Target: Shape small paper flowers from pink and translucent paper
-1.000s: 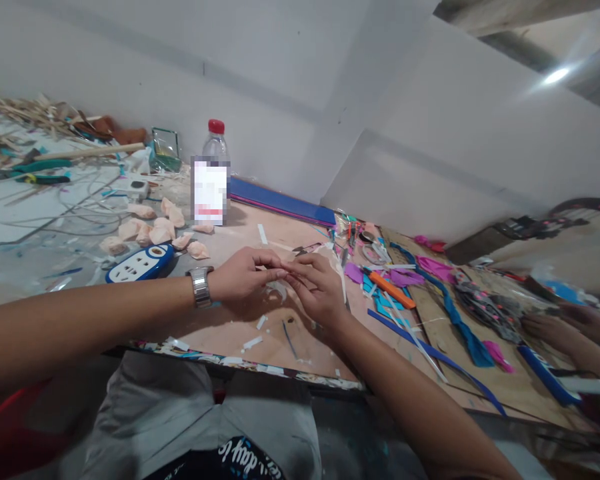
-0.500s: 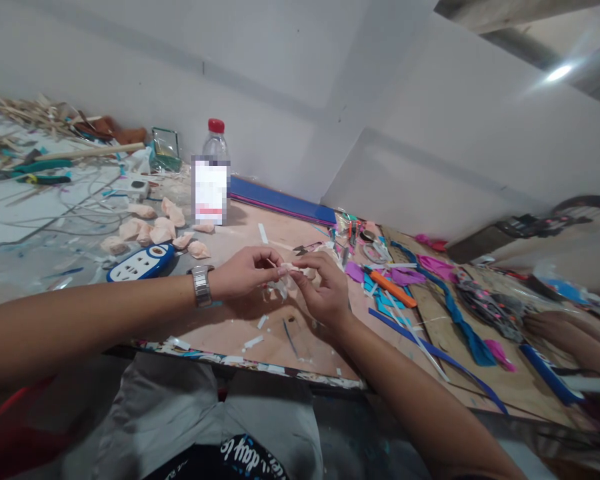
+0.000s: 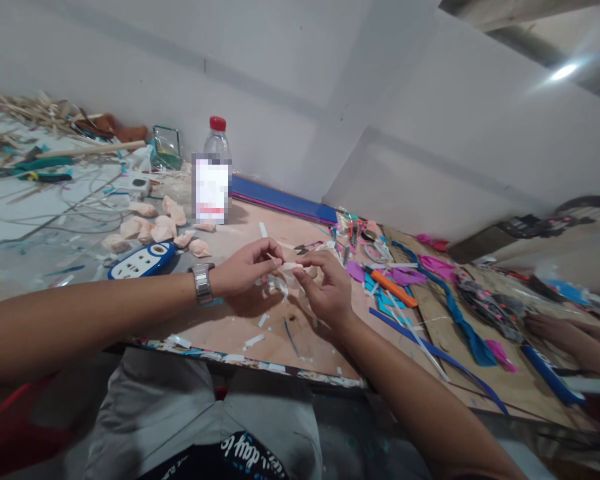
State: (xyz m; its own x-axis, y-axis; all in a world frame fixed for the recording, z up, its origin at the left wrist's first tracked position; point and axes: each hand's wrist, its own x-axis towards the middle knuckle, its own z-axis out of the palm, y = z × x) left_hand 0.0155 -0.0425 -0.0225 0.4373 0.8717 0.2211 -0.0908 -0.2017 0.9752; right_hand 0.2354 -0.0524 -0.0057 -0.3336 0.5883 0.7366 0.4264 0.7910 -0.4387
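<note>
Between my two hands, a small pale strip or folded piece (image 3: 293,266) spans from fingertip to fingertip; its material is hard to make out. My left hand (image 3: 243,270), with a metal watch (image 3: 201,283) on the wrist, pinches its left end between thumb and finger. The other end is pinched by my right hand (image 3: 329,288), whose curled fingers partly hide it. Under the hands lies a crumpled whitish scrap (image 3: 280,289) on the wooden tabletop (image 3: 235,325). Off to the left sit several peach-coloured crumpled pieces (image 3: 163,229).
A blue-and-white power strip (image 3: 143,261) and a red-capped bottle (image 3: 217,141) stand left. To the right lie an orange cutter (image 3: 393,288), blue strips (image 3: 440,360) and coloured scraps. Another person's hand (image 3: 555,330) is at far right. Pliers (image 3: 43,167) rest far left.
My fingertips have moved slightly apart, and more of the pale piece shows between them. My right hand has shifted a little to the right.
</note>
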